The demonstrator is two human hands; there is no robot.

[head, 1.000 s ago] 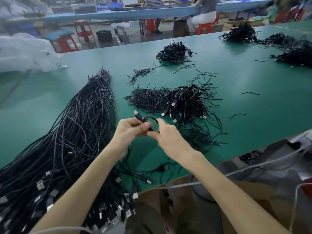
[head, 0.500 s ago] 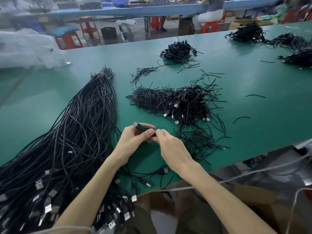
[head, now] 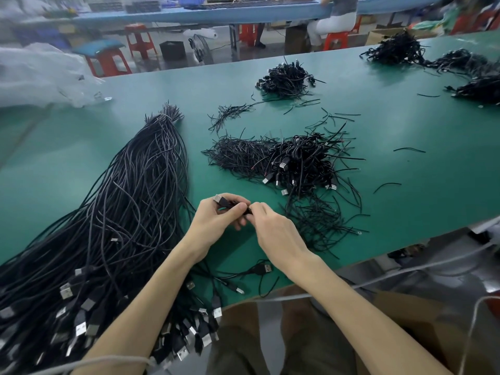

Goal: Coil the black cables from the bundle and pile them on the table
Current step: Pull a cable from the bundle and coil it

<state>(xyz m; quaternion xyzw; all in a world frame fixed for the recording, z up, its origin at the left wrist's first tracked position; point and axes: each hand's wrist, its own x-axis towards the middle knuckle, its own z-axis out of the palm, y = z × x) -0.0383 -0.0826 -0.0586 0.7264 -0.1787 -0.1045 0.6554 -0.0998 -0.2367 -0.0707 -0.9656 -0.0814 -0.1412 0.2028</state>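
Note:
A long bundle of black USB cables (head: 130,212) lies on the left of the green table (head: 405,158), its plugs toward me. A small coiled cable (head: 230,203) with a silver USB plug sticking out to the left is held between both hands. My left hand (head: 216,220) grips the coil with thumb and fingers curled round it. Touching it from the right, my right hand (head: 273,231) pinches the same coil. A pile of coiled cables (head: 300,161) sits just beyond the hands, beside a heap of thin black ties (head: 238,152).
Loose ties (head: 316,223) lie right of my hands near the table edge. A loose cable (head: 259,269) lies under my right forearm. More cable piles (head: 286,77) sit farther back and at the far right (head: 481,87). Clear plastic bags (head: 40,74) are at the left.
The open loop of cable seen a second ago has been drawn tight into a compact coil between my hands. Both hands have stayed close together over the table.

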